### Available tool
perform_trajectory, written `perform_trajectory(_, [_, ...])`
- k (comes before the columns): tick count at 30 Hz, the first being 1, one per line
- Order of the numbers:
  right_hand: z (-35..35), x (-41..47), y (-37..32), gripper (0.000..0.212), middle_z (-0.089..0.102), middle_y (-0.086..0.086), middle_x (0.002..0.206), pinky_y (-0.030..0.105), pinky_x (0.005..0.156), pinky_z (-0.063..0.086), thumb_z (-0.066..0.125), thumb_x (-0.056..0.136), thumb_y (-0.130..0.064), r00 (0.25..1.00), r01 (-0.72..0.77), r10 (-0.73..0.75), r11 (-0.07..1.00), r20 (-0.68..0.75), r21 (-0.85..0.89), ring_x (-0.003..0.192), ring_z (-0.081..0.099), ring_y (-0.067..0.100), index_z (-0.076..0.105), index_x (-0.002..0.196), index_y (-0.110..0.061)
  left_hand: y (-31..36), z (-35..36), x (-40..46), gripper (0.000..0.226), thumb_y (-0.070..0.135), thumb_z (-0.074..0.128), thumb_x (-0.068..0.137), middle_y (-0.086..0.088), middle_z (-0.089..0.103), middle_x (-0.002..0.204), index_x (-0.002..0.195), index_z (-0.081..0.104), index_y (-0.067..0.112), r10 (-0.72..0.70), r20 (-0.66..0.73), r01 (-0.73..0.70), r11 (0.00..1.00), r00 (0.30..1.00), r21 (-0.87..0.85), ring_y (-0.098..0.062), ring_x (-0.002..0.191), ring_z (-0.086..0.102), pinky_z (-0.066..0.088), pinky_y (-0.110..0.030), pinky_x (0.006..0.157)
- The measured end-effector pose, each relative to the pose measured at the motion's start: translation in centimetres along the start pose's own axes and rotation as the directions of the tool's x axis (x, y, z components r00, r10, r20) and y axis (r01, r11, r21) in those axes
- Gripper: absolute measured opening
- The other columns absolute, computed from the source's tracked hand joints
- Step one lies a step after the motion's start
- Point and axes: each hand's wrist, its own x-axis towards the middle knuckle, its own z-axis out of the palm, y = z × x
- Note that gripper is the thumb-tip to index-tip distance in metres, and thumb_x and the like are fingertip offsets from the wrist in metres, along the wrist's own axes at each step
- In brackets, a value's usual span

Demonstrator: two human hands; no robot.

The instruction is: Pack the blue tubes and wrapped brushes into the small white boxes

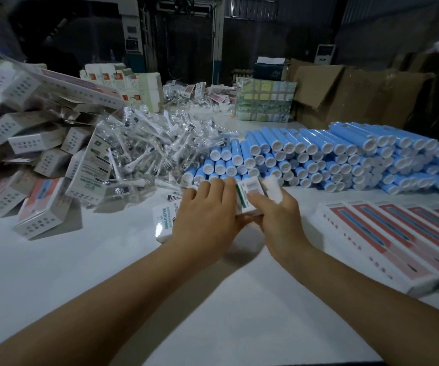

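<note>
White card makes up the small box [250,196] that both hands hold just above the desk [213,299], in the middle of the view. The left hand [207,215] lies over its left side with the fingers curled round it. The right hand [273,215] grips its right side, and its fingers are bent on the box too. It looks as if one end of the box is open, but the picture is blurry there. Another white box [163,220] lies on the desk just under the left hand. Right behind the hands is a big stack of blue tubes [318,157] with white caps, lying on their sides. To the left of the tubes is a heap of wrapped brushes [149,143] in clear bags. Further left is a messy pile of boxes [28,154]. On the right, long flat red and white packs [392,233] lie in a row. Brown cartons [345,88] stand at the back.
</note>
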Motion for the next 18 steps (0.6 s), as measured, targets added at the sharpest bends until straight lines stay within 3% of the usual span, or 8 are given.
perform_trajectory(2, [-0.2,-0.4,0.3,0.025,0.069,-0.006,0.093,0.025,0.073,0.055,0.052,0.092,-0.007,0.984,0.173,-0.177,0.898,0.028,-0.404,0.086,0.067,0.011,0.063,0.11,-0.021,0.2,-0.2,-0.2,0.085,0.065,0.004,0.087,-0.009,0.055,0.12,0.136,0.042,0.005,0.027,0.028,-0.027,1.0,0.999,0.011,-0.027,0.103,0.053,0.039,-0.038,0.084])
perform_trajectory(3, [-0.2,-0.5,0.5,0.029,0.067,-0.005,0.1,0.025,0.078,0.055,0.048,0.095,-0.011,0.973,0.225,-0.222,0.829,0.069,-0.511,0.091,0.065,0.01,0.058,0.121,-0.019,0.2,-0.3,-0.3,0.085,0.062,0.002,0.088,-0.009,0.055,0.12,0.136,0.041,0.005,0.034,0.036,-0.034,0.999,0.999,0.019,-0.027,0.103,0.052,0.039,-0.038,0.084])
perform_trajectory(6, [-0.3,-0.4,1.1,0.042,0.06,0.008,0.126,0.038,0.094,0.05,0.04,0.1,-0.019,0.949,0.308,-0.277,0.707,0.151,-0.637,0.113,0.058,0.019,0.041,0.14,-0.011,0.3,-0.6,-0.4,0.076,0.053,0.01,0.091,-0.012,0.06,0.112,0.13,0.05,0.001,0.033,0.032,-0.035,0.998,0.999,0.053,-0.028,0.096,0.057,0.043,-0.04,0.077])
perform_trajectory(10, [-0.3,-0.7,1.1,0.049,0.053,0.01,0.137,0.042,0.101,0.045,0.039,0.101,-0.026,0.954,0.301,-0.226,0.698,0.198,-0.65,0.124,0.052,0.022,0.03,0.148,-0.014,0.2,-0.4,-0.5,0.076,0.052,0.009,0.09,-0.012,0.061,0.11,0.129,0.052,0.002,0.063,0.036,-0.065,0.995,0.997,0.074,-0.029,0.094,0.059,0.045,-0.041,0.077])
perform_trajectory(13, [-0.2,-0.9,0.7,0.047,0.057,0.01,0.133,0.045,0.1,0.047,0.04,0.1,-0.036,0.981,0.168,-0.09,0.836,0.172,-0.522,0.12,0.056,0.022,0.04,0.142,-0.016,-0.1,-0.4,-0.7,0.074,0.055,0.014,0.092,-0.012,0.06,0.113,0.131,0.05,0.002,0.052,0.027,-0.054,0.994,0.998,0.096,-0.028,0.096,0.058,0.045,-0.041,0.079])
perform_trajectory(15, [-0.2,-0.7,-0.1,0.038,0.066,0.016,0.114,0.045,0.092,0.053,0.038,0.101,-0.036,0.987,-0.058,0.08,0.985,0.136,-0.16,0.104,0.066,0.024,0.06,0.121,-0.013,-0.4,-0.2,-0.6,0.074,0.059,0.017,0.093,-0.011,0.054,0.124,0.139,0.038,0.005,0.041,0.038,-0.044,0.995,0.998,0.086,-0.028,0.107,0.053,0.041,-0.039,0.086])
perform_trajectory(16, [-0.2,-0.6,-0.5,0.037,0.069,0.018,0.108,0.044,0.089,0.054,0.036,0.102,-0.034,0.977,-0.16,0.154,0.987,0.15,0.026,0.1,0.067,0.026,0.063,0.111,-0.011,-0.6,-0.1,-0.5,0.075,0.06,0.017,0.092,-0.01,0.05,0.128,0.142,0.032,0.006,0.037,0.043,-0.04,0.996,0.998,0.079,-0.027,0.111,0.049,0.039,-0.039,0.089])
perform_trajectory(18, [-0.4,-0.4,-0.9,0.035,0.071,0.017,0.102,0.043,0.087,0.054,0.036,0.102,-0.027,0.962,-0.231,0.2,0.959,0.185,0.162,0.098,0.067,0.028,0.064,0.107,-0.006,-0.7,0.0,-0.4,0.079,0.063,0.013,0.09,-0.009,0.045,0.133,0.145,0.025,0.007,0.021,0.047,-0.025,0.996,0.999,0.087,-0.026,0.115,0.046,0.036,-0.038,0.091])
